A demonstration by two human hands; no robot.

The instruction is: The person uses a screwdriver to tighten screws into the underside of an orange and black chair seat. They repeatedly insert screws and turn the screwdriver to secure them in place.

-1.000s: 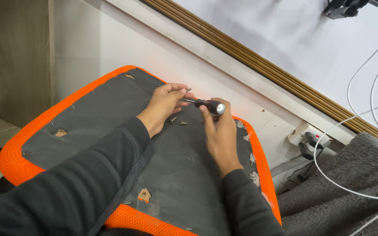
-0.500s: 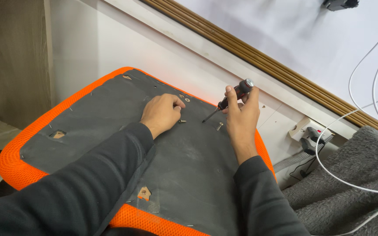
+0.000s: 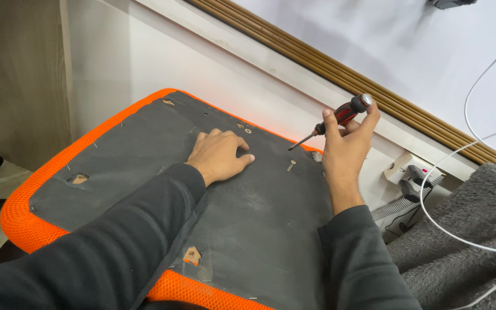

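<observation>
Your screwdriver (image 3: 340,116) sits in your right hand (image 3: 344,150), raised above the far right part of the upturned seat base (image 3: 248,229); your grip is closed around its red and black handle near the butt, thumb and fingers wrapped on it. Its long axis runs on a slant, butt up and to the right toward the wall, tip down and to the left. The loose screw (image 3: 290,166) lies on the dark underside just below and slightly left of that tip, apart from it, and your right hand is clearly the nearer one to it. Your left hand (image 3: 220,155) rests palm down on the board to the left of the screw, fingers spread, holding nothing. Orange mesh edging (image 3: 24,218) rings the base. Beyond it run a wooden moulding strip (image 3: 340,72), a wall socket (image 3: 410,171) with plugs, white cables (image 3: 460,229) and a grey fleecy blanket (image 3: 466,270).
</observation>
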